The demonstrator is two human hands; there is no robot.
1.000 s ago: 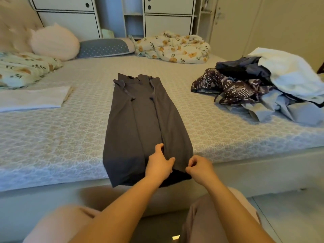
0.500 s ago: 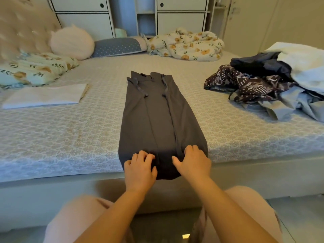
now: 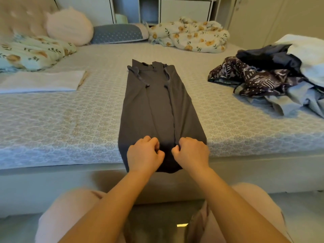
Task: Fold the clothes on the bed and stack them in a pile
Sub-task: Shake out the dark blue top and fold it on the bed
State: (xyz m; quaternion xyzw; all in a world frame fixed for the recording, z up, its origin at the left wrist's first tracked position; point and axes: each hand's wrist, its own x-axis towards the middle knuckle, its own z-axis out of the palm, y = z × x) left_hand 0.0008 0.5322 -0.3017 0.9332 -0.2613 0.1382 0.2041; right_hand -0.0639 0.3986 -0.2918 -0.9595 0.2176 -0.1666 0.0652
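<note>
Dark grey garment lies lengthwise at frame centre on the bed, already narrowed into 1 long strip, side panels turned inward and meeting along a seam line right of centre; 2 drawstrings show at its far end. Its near end hangs over the bed edge toward the person. Left hand and right hand sit side by side on that near end, both with fingers curled tight and apparently pinching fabric; the exact hold is hidden under the knuckles. Judgement: the hands take the hem at 2 points so the strip can be lifted evenly and folded away toward the waistband without the inward panels slipping open. The strip runs straight away from the person, which suits a fold along its length. At left of frame a pale folded cloth lies flat, well apart from the garment; likely the start of the pile, so the grey piece would go there once folded. At right of frame an unfolded heap of patterned, dark blue and pale pieces waits, so the task looks early. Pillows and a floral blanket sit along the top of the frame, clear of the work. Risk: the overhanging end may drag or the seam gape if 1 hand lifts ahead of the other.
</note>
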